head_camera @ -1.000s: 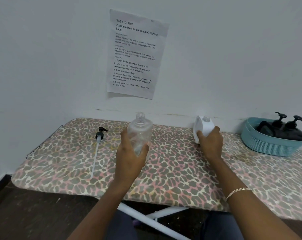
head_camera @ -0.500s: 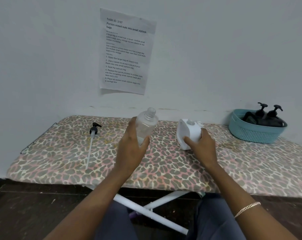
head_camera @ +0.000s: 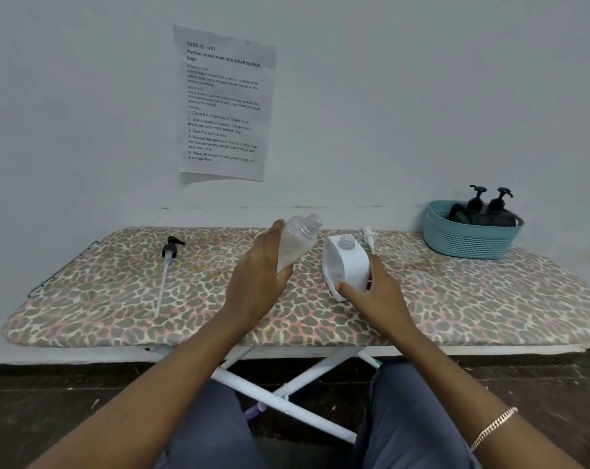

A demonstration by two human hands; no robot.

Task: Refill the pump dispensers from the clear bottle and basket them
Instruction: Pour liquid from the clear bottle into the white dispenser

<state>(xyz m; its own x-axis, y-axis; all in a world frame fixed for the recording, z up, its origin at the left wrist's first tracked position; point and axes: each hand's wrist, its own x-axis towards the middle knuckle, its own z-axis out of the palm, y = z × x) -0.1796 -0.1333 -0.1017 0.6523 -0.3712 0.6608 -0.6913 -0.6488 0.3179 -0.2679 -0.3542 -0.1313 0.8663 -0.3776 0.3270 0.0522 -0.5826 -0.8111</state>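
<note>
Your left hand [head_camera: 256, 286] grips clear bottle [head_camera: 297, 242], long axis tilted, neck toward 2 o'clock. Your right hand [head_camera: 378, 292] clamps white dispenser [head_camera: 346, 269] just beside, at bottle's 3 o'clock, open neck up. Mouths near, apart.

We see a leopard print of tan, grey-brown and pink across the table [head_camera: 456, 299], with white legs [head_camera: 281, 399] beneath it. The bottle [head_camera: 295, 247] is clear, the dispenser [head_camera: 349, 265] beside it white, and the basket [head_camera: 473, 240] teal (the two dispensers [head_camera: 495, 213] inside are black). The loose pump [head_camera: 171, 248] at the left has a black head and a pale tube.
</note>
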